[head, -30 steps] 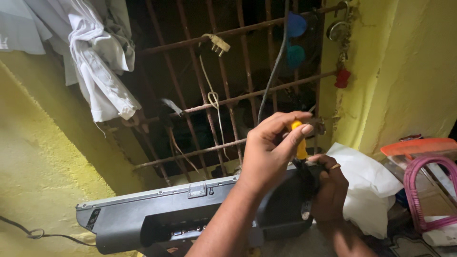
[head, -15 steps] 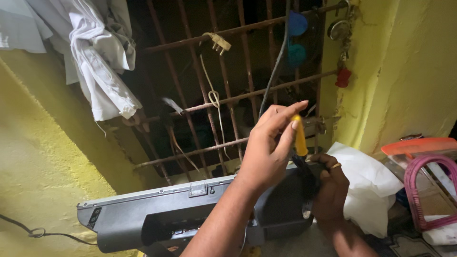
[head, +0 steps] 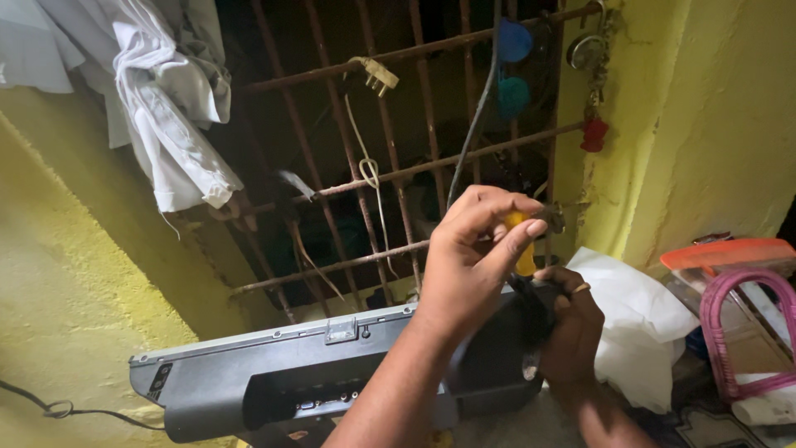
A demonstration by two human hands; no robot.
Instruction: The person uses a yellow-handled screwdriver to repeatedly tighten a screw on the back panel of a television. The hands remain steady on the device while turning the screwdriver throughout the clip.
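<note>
The yellow-handled screwdriver stands nearly upright at the middle of our view, its handle pinched between the thumb and curled fingers of our left hand, which is closed firmly round it, the index finger laid along the top. Its dark shaft runs down to the far right end of the grey casing, where our right hand, a ring on one finger, wraps over the casing's corner and grips it; the tip itself is hidden between the two hands. The casing lies tilted across the near part of the scene, long and flat, with a small metal latch on its upper edge. Just to the right sits a crumpled white sheet, and beyond it an orange lid and a pink frame. Behind the hands rises a rusty window grille with cords looped through it, set in rough yellow walls; white cloth hangs at the far left.
</note>
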